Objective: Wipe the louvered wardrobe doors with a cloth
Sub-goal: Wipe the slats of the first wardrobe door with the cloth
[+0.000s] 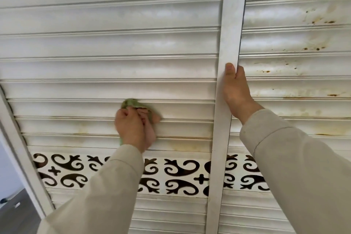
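In front of us stand the white wardrobe doors (114,47), slats stained brown. Our right hand (236,91) curls around the middle upright (228,43); our left hand (133,127) clenches the green cloth (131,103) against a slat.

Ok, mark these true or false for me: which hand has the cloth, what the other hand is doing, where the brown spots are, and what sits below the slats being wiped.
1. The left hand grips the green cloth against a slat. True.
2. The right hand hangs free of the door. False: it holds the vertical door stile, thumb on its face.
3. The brown spots are mostly on the right door's slats. True.
4. A plain white panel runs below the wiped slats. False: a dark scrollwork band runs there.
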`<action>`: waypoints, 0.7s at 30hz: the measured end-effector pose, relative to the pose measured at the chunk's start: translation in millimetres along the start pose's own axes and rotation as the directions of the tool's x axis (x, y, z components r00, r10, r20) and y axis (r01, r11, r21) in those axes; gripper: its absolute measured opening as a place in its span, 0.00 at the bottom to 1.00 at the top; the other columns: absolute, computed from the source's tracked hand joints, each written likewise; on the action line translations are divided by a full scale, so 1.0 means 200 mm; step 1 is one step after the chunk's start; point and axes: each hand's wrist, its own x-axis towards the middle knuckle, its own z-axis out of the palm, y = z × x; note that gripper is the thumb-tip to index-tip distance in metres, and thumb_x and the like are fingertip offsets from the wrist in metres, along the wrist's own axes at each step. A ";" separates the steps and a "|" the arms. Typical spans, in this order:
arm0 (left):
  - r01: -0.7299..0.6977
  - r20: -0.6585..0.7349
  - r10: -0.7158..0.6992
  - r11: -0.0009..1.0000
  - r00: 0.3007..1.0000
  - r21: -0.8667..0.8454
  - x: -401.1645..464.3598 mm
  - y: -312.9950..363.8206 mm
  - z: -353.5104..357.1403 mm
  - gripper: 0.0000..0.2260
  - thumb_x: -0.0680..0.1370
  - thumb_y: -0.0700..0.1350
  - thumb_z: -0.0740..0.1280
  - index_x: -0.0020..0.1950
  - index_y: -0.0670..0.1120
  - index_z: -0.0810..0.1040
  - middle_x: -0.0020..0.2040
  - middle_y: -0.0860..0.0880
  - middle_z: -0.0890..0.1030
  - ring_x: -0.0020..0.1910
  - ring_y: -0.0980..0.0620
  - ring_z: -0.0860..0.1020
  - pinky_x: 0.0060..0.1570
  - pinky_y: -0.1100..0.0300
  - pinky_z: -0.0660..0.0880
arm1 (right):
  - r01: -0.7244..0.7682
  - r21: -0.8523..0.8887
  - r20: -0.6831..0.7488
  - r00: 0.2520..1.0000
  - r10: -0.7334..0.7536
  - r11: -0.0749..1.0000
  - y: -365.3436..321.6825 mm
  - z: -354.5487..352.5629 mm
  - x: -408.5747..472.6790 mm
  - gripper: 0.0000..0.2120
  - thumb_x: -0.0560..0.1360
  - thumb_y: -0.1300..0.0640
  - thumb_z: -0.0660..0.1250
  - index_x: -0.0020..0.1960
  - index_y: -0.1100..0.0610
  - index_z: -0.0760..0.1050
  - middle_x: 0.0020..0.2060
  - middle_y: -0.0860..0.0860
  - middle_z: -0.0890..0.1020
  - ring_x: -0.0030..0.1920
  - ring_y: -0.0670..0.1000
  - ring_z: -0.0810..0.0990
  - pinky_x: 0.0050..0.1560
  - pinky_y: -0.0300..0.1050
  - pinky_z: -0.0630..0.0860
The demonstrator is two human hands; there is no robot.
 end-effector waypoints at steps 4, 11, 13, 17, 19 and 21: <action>-0.107 0.384 0.031 0.978 0.923 0.180 -0.27 -0.05 0.24 0.07 0.80 0.38 0.63 0.42 0.44 0.75 0.30 0.51 0.78 0.26 0.55 0.78 0.28 0.61 0.76 | -0.013 0.003 0.003 1.000 0.013 1.000 -0.01 -0.01 -0.01 0.20 0.84 0.42 0.51 0.69 0.52 0.67 0.57 0.48 0.76 0.57 0.52 0.75 0.58 0.44 0.68; -0.174 0.314 0.065 0.927 0.947 0.333 -0.12 -0.14 0.19 0.12 0.76 0.48 0.67 0.35 0.49 0.70 0.31 0.51 0.77 0.30 0.50 0.75 0.36 0.53 0.79 | -0.059 0.004 -0.014 0.998 0.059 0.998 -0.02 -0.01 -0.02 0.19 0.83 0.42 0.53 0.67 0.53 0.68 0.52 0.46 0.76 0.54 0.51 0.75 0.55 0.43 0.67; -0.026 0.231 -0.030 0.972 0.972 0.235 0.03 -0.22 0.10 0.11 0.74 0.56 0.67 0.39 0.51 0.73 0.35 0.49 0.81 0.36 0.44 0.82 0.38 0.47 0.82 | -0.115 0.020 -0.027 0.993 0.115 0.993 -0.04 0.00 -0.03 0.19 0.83 0.42 0.55 0.67 0.53 0.68 0.54 0.47 0.76 0.55 0.52 0.75 0.55 0.43 0.67; 0.204 -0.053 -0.208 0.976 0.977 -0.072 0.14 -0.17 -0.05 0.14 0.79 0.57 0.66 0.46 0.46 0.77 0.41 0.48 0.82 0.41 0.46 0.82 0.39 0.61 0.80 | -0.334 -0.133 -0.240 0.924 0.296 0.933 -0.06 0.03 -0.09 0.29 0.75 0.36 0.63 0.67 0.55 0.68 0.64 0.55 0.72 0.63 0.59 0.73 0.64 0.54 0.71; 0.167 -0.154 -0.189 0.976 0.970 -0.142 0.11 -0.10 -0.08 0.12 0.81 0.52 0.64 0.48 0.43 0.77 0.43 0.47 0.81 0.40 0.49 0.81 0.35 0.65 0.77 | -0.383 -0.239 -0.420 0.869 0.260 0.892 -0.09 0.07 -0.16 0.29 0.75 0.39 0.67 0.65 0.57 0.69 0.64 0.57 0.72 0.65 0.61 0.71 0.65 0.57 0.71; 0.192 -0.108 -0.218 0.958 0.970 -0.214 0.02 -0.04 -0.05 0.08 0.83 0.43 0.60 0.53 0.41 0.77 0.44 0.43 0.80 0.33 0.50 0.79 0.27 0.67 0.75 | -0.181 -0.213 -0.463 0.884 0.064 0.960 -0.12 0.14 -0.24 0.16 0.76 0.46 0.67 0.56 0.56 0.71 0.56 0.55 0.76 0.58 0.59 0.76 0.59 0.54 0.74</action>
